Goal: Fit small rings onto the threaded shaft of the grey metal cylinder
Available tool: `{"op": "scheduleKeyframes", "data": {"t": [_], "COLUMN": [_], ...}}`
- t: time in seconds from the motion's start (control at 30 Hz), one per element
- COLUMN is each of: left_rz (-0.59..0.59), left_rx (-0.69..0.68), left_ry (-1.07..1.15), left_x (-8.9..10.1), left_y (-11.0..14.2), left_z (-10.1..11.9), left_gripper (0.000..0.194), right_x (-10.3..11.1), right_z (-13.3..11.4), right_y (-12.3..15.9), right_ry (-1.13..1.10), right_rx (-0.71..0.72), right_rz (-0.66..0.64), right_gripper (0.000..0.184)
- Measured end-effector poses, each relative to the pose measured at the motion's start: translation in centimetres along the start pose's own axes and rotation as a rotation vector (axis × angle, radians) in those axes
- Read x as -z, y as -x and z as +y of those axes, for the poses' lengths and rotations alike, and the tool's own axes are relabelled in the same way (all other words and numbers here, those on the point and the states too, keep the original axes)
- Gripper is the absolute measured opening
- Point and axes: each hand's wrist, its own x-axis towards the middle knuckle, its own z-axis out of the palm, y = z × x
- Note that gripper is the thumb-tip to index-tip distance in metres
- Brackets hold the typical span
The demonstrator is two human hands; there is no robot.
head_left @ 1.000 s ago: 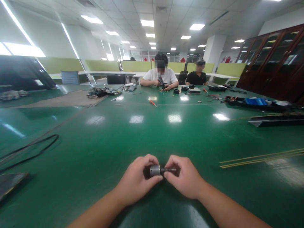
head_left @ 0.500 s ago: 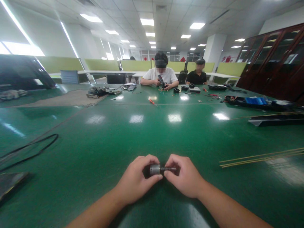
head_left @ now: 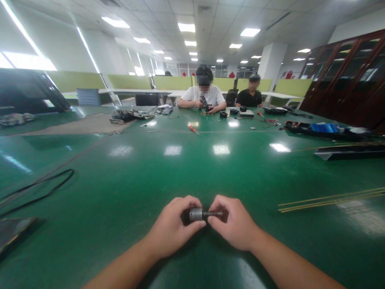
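Observation:
Low in the middle of the head view, a small grey metal cylinder with a thin ridged shaft (head_left: 196,214) lies sideways between my two hands. My left hand (head_left: 174,224) closes around the thick cylinder end, thumb in front and fingers behind. At the shaft, my right hand (head_left: 233,222) pinches with thumb and forefinger. The shaft's tip reaches into the hollow of the right hand. Both hands are just above the green table (head_left: 150,176) or resting on it; I cannot tell which.
Thin brass-coloured rods (head_left: 325,200) lie to the right, with a black metal channel (head_left: 349,152) beyond. A black cable (head_left: 45,186) and a dark flat panel (head_left: 15,233) are at left. An orange screwdriver (head_left: 193,129) lies farther off. Two people sit across the table; one holds a dark tool.

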Motion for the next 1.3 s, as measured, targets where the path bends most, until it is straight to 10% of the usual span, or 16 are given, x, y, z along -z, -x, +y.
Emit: {"op": "scheduleKeyframes", "data": {"t": [1.3], "left_rz": [0.026], "left_rx": [0.03], "left_ry": [0.027], "left_x": [0.16], "left_y": [-0.1], "left_z": [-0.06], "left_gripper": [0.021], "right_x": [0.17], "right_z": [-0.01], "right_y": [-0.04], "right_ry": [-0.023], "right_rx": [-0.017], "right_rz": [0.014], "right_gripper": [0.009]}}
